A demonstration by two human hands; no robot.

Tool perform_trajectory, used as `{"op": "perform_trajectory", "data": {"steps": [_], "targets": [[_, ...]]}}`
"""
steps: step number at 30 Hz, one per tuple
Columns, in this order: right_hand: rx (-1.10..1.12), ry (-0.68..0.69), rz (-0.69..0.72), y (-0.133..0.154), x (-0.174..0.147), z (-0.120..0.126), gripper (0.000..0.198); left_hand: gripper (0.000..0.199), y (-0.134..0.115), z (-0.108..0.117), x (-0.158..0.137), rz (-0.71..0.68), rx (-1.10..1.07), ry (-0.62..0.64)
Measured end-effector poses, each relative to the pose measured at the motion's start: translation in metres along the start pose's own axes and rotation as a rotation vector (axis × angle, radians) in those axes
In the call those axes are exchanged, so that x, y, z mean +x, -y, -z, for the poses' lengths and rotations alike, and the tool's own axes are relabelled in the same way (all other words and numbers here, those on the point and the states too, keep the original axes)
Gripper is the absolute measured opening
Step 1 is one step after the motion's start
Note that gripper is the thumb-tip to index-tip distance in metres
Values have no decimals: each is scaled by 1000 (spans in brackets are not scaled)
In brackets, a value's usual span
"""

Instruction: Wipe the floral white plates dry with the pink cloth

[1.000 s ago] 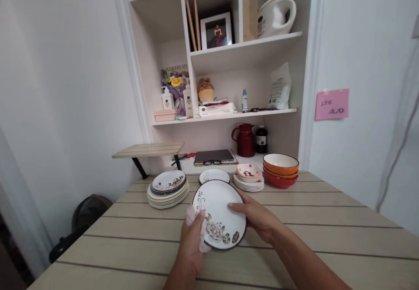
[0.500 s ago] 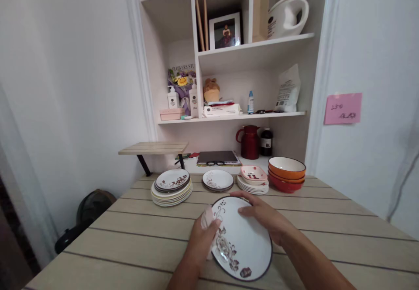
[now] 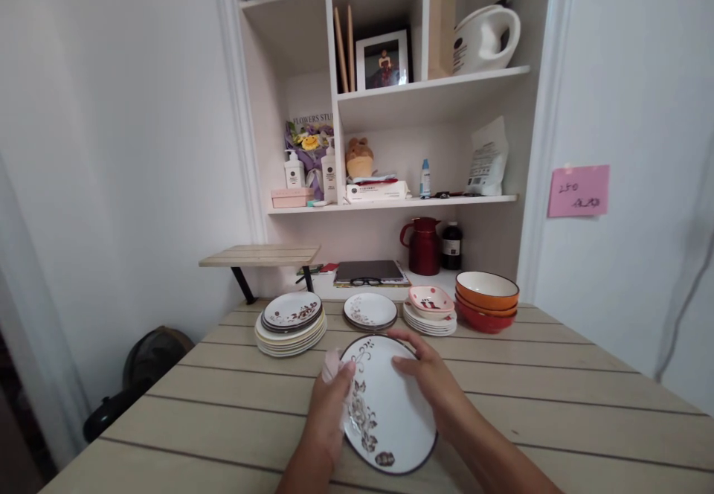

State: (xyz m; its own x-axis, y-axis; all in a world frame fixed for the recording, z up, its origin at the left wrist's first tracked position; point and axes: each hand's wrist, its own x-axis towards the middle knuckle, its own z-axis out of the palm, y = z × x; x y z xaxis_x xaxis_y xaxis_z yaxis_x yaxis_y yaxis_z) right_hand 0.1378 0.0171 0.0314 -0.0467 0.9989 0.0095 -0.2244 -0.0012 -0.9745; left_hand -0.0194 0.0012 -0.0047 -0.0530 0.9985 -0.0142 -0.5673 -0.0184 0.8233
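A white plate (image 3: 393, 412) with a dark rim and brown flower pattern is held tilted just above the table's front part. My left hand (image 3: 329, 408) grips its left edge, thumb on the face, with a thin pale tissue (image 3: 331, 364) between palm and rim. On the upper right edge, my right hand (image 3: 432, 379) is closed, thumb on the face and fingers toward the far rim. The fingers under the plate are hidden.
Along the table's back stand a large plate stack (image 3: 291, 326), smaller flowered plates (image 3: 370, 309), a pink square bowl (image 3: 431, 299) on small plates, and orange and red bowls (image 3: 486, 300). Behind are a laptop (image 3: 368, 271), red jug (image 3: 424, 247) and small raised shelf (image 3: 259, 255).
Both hands and the plate have shifted left together. The plate stays gripped at both edges, and the tissue remains at my left hand. The camera view has tipped slightly.
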Motion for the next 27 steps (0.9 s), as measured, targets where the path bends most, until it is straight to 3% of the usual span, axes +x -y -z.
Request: {"op": "perform_trajectory", "data": {"steps": [12,22,27], "targets": [[88,-90,33,-10,0,-3,63,55,7,5,8,54,-107,-138],[199,-231,53,-14,-1,-6,66,53,11,2,6,39,-116,-95],[274,-284,58,-17,1,-5,68,52,13,1,6,116,-127,-28]]}}
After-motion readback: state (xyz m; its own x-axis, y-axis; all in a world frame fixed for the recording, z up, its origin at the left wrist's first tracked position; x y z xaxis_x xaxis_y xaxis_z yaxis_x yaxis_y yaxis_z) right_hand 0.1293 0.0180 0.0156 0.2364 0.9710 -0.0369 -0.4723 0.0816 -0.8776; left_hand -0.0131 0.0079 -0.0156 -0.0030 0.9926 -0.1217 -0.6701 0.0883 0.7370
